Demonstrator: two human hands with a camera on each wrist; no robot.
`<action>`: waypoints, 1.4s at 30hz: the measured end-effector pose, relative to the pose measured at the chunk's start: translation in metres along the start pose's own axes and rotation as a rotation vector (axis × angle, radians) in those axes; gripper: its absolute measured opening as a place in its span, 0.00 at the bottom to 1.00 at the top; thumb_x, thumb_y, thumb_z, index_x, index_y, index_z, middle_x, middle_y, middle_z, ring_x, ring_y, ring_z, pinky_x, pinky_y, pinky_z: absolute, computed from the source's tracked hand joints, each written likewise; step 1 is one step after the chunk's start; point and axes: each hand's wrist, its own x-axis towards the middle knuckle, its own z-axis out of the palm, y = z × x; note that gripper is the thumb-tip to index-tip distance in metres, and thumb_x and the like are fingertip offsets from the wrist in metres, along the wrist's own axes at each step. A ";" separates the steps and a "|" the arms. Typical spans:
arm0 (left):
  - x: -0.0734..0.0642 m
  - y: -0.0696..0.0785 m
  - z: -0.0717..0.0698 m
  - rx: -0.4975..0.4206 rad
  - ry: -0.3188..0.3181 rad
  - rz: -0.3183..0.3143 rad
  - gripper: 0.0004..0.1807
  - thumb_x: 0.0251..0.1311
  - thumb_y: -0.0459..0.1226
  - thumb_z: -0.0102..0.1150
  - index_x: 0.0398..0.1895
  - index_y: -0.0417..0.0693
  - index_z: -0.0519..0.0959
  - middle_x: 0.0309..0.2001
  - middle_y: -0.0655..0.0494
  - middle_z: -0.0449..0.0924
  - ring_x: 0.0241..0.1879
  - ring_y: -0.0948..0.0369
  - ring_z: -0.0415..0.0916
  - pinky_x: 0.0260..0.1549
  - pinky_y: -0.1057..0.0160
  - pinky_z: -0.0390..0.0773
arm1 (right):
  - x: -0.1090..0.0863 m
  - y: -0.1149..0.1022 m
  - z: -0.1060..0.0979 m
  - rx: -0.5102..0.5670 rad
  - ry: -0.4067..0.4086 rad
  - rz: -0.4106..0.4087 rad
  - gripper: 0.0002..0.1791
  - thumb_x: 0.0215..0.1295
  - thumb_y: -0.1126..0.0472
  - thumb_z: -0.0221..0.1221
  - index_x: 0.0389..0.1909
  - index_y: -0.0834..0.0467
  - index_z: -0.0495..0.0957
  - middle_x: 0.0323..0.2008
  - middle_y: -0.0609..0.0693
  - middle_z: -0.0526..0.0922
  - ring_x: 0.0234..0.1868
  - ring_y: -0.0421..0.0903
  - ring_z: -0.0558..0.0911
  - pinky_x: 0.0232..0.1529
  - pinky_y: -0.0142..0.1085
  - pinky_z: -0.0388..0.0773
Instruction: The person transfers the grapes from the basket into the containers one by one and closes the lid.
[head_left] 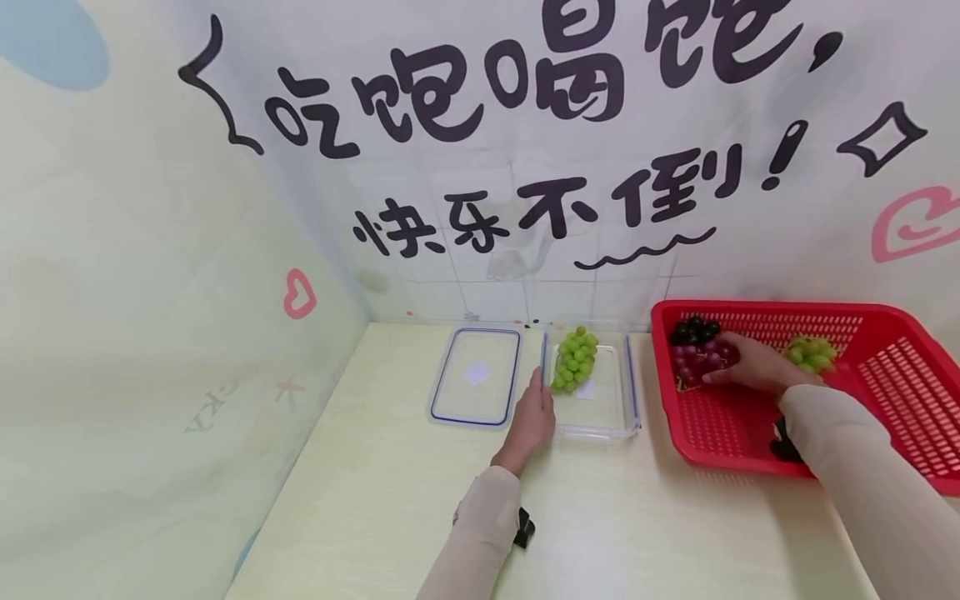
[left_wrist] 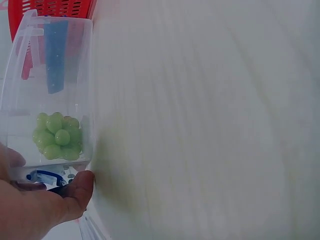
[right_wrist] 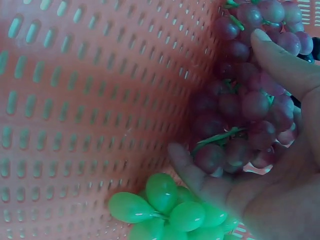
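Note:
My left hand (head_left: 534,414) is at the left side of a clear plastic food container (head_left: 609,408). In the left wrist view its thumb and fingers hold the container's end wall, around a blue-edged flap. One bunch of green grapes (head_left: 576,360) lies inside the container. Over in the red basket (head_left: 712,433), my right hand (head_left: 756,365) grips a bunch of red grapes (right_wrist: 255,107), thumb on one side and a finger curled at the other. Dark grapes (head_left: 695,330) sit just behind that bunch. More green grapes (right_wrist: 187,215) lie beside the right hand.
A clear lid with a blue seal (head_left: 476,367) lies flat left of the container. The basket's raised, perforated rim surrounds the right hand. Behind stands a white wall sheet (head_left: 480,283) with black lettering. All rests on a pale table (head_left: 375,492).

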 end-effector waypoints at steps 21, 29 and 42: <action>-0.003 0.001 0.001 -0.002 0.006 0.013 0.28 0.79 0.35 0.31 0.77 0.34 0.48 0.73 0.34 0.59 0.73 0.43 0.58 0.72 0.47 0.61 | -0.010 0.014 -0.008 0.064 0.041 -0.054 0.29 0.67 0.59 0.62 0.63 0.69 0.65 0.49 0.71 0.74 0.38 0.53 0.77 0.31 0.42 0.85; -0.002 0.000 -0.001 -0.008 -0.009 -0.007 0.29 0.80 0.37 0.30 0.78 0.36 0.46 0.74 0.36 0.57 0.74 0.44 0.55 0.73 0.48 0.59 | -0.017 0.008 -0.016 0.102 0.082 -0.087 0.27 0.69 0.61 0.60 0.63 0.68 0.65 0.53 0.72 0.71 0.46 0.61 0.77 0.37 0.48 0.87; -0.001 0.000 -0.001 -0.038 -0.009 -0.009 0.29 0.79 0.36 0.30 0.78 0.37 0.46 0.74 0.36 0.57 0.74 0.44 0.55 0.72 0.48 0.59 | -0.021 -0.007 -0.026 0.156 0.098 -0.079 0.36 0.68 0.52 0.61 0.71 0.62 0.61 0.60 0.69 0.65 0.54 0.63 0.70 0.42 0.44 0.87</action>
